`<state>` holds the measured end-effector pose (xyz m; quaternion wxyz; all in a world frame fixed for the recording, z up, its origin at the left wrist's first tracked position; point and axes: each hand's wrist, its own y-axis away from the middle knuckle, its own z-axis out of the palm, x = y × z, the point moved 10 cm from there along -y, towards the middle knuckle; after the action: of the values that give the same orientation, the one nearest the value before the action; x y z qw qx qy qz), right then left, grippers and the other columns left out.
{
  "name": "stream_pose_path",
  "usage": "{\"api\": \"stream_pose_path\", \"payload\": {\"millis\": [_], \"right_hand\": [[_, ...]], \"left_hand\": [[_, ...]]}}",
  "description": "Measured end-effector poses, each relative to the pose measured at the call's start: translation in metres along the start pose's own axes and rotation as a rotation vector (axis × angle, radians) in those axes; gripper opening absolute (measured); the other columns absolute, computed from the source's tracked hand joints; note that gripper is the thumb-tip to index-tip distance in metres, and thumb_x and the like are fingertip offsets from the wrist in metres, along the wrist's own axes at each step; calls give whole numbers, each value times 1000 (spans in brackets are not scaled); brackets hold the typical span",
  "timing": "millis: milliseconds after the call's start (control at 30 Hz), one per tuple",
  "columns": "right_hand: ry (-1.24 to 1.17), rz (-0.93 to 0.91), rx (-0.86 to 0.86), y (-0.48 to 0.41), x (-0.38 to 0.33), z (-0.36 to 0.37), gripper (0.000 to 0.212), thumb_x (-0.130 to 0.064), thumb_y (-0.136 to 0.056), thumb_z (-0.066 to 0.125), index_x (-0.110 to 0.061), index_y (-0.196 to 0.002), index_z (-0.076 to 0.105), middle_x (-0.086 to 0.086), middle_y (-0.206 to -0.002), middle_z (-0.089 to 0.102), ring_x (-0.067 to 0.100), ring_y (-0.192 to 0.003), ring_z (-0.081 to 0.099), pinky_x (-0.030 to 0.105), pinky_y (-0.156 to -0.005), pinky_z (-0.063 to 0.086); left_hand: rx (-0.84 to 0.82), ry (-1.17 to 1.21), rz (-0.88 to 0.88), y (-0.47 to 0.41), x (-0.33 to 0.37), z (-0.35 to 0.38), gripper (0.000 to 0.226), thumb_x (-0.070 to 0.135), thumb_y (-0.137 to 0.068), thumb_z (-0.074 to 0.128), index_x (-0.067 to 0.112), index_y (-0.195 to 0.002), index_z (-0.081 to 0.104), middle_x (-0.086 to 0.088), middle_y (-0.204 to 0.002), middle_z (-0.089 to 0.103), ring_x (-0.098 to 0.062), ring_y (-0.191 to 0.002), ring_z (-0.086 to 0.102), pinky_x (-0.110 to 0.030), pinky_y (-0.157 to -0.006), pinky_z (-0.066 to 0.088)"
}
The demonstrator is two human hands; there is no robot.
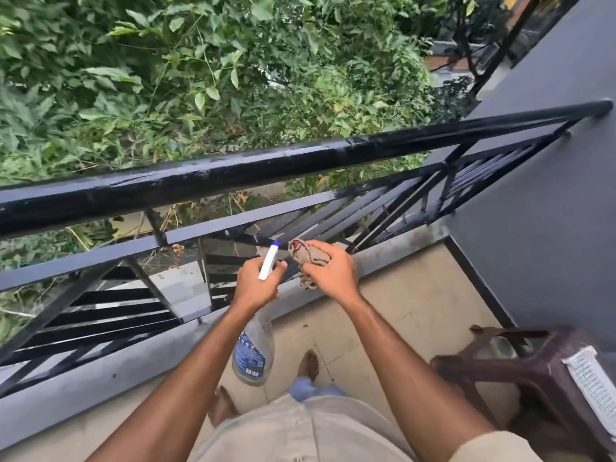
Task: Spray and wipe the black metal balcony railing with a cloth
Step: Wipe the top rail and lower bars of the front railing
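Left hand (pixel 255 283) fingers wrapped round spray bottle (pixel 253 351) (white nozzle), right hand (pixel 328 273) gripping bunched cloth (pixel 308 258), beside railing (pixel 206 180)

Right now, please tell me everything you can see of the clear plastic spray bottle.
The clear plastic spray bottle hangs roughly upright under the left hand, which grips its neck. Its white spray head, with a blue tip, points toward the black metal railing. A blue printed label covers part of the rounded body. Nothing else touches it.
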<state>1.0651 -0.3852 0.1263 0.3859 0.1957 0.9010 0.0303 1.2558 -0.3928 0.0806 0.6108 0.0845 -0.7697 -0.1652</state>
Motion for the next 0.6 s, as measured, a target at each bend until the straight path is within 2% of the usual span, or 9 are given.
{"api": "stream_pose_path", "payload": {"millis": [133, 267, 333, 433, 500, 600], "right_hand": [[16, -13, 57, 0, -4, -21, 52, -40, -63, 76, -42, -115, 71, -10, -100, 68, 10, -91, 68, 32, -87, 57], [17, -18, 110, -6, -3, -27, 57, -51, -61, 70, -49, -117, 67, -10, -100, 69, 9, -90, 69, 35, -86, 59], [46, -44, 142, -5, -10, -28, 55, -45, -66, 73, -46, -121, 68, -8, -100, 66, 12, -91, 67, 35, -87, 57], [148, -167, 167, -3, -33, -24, 54, -29, -77, 79, -40, -129, 67, -3, -99, 54, 18, -85, 60, 30, -80, 53], [255, -276, 143, -5, -52, -15, 58, -25, -80, 79, -35, -135, 63, -2, -99, 48, 17, -80, 55, 27, -74, 49], [390, -419, 141, -12, -75, -1, 59, -18, -79, 81, -26, -135, 64, 5, -109, 52, 26, -84, 62, 33, -76, 56]], "left_hand": [[12, 1, 10, -4, 9, 8, 27, 23, -98, 69, 7, -77, 63, -6, -61, 60, -19, -43, 63, -21, -41, 47], [-24, 31, 14, -11, 13, 15, 29, 27, -95, 71, 17, -69, 62, -5, -61, 62, -21, -44, 65, -30, -49, 51], [-34, 21, 33, -9, 15, 15, 29, 26, -96, 70, 17, -70, 59, -3, -58, 60, -20, -42, 64, -29, -48, 49], [-33, 16, 30, -5, 15, 8, 28, 26, -97, 69, 11, -75, 60, -5, -61, 61, -20, -43, 63, -29, -47, 50], [-56, 62, 15, -4, 14, 3, 27, 20, -96, 69, 5, -76, 59, -6, -62, 58, -21, -46, 59, -31, -48, 51], [-89, 202, -46, 0, 10, -9, 23, 10, -96, 70, 7, -79, 55, -8, -64, 50, -17, -48, 50, -26, -44, 45]]}}
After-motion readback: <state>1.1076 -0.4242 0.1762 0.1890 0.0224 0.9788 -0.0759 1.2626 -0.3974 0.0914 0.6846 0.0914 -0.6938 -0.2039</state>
